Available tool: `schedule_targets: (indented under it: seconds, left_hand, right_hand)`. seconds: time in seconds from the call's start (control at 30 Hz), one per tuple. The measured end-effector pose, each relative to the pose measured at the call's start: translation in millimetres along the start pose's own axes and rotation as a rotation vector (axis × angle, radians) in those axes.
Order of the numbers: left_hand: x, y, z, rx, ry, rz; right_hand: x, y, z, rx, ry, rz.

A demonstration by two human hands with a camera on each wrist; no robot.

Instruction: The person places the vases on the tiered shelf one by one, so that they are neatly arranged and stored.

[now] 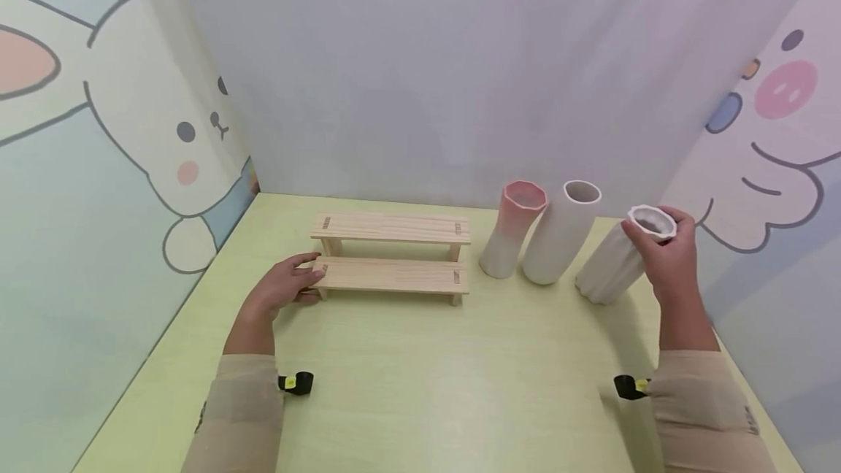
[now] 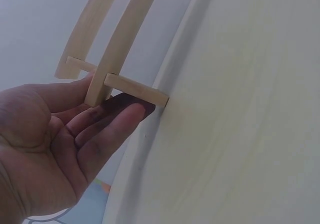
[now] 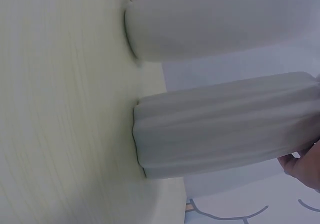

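My left hand (image 1: 289,285) holds the left end of a light wooden two-step stand (image 1: 394,274); in the left wrist view its thumb lies along the plank and the fingers reach round the end near the leg (image 2: 137,90). My right hand (image 1: 673,258) grips a white ribbed vase (image 1: 611,265) by its wavy rim, the thumb at the near side and fingers behind. The right wrist view shows the vase's fluted body (image 3: 225,126), its base close over or on the table, with the fingertips (image 3: 291,165) near the top.
Left of the ribbed vase stand a smooth white vase (image 1: 558,239) and a pink-to-white vase (image 1: 509,232), close together. The pale yellow table (image 1: 427,371) meets a grey curtain (image 1: 447,79) behind. Cartoon-printed panels (image 1: 98,239) flank both sides.
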State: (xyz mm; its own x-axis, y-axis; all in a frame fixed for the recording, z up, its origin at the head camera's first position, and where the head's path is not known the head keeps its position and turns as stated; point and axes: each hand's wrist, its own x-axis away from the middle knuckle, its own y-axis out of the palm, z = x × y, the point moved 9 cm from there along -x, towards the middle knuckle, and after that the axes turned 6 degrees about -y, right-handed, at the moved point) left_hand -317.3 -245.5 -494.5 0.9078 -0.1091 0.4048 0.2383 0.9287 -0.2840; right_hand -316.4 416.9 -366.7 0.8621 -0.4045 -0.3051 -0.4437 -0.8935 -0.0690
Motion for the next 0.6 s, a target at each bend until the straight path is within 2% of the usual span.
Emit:
schedule_targets:
  seconds: [0.17,0.33,0.6]
  left_hand:
    - [-0.6,0.6,0.2,-0.005,0.000,-0.003]
    - [0.1,0.6,0.3,-0.008,-0.006,-0.001]
    - [0.3,-0.9,0.4,-0.018,-0.016,0.008]
  right_hand:
    - [2.7,-5.7,0.2,0.016,0.022,0.045]
    - [6.8,-7.2,-3.9,-0.022,0.030,0.062]
    - [19.8,-2.6,-17.9,-0.030,0.014,0.026]
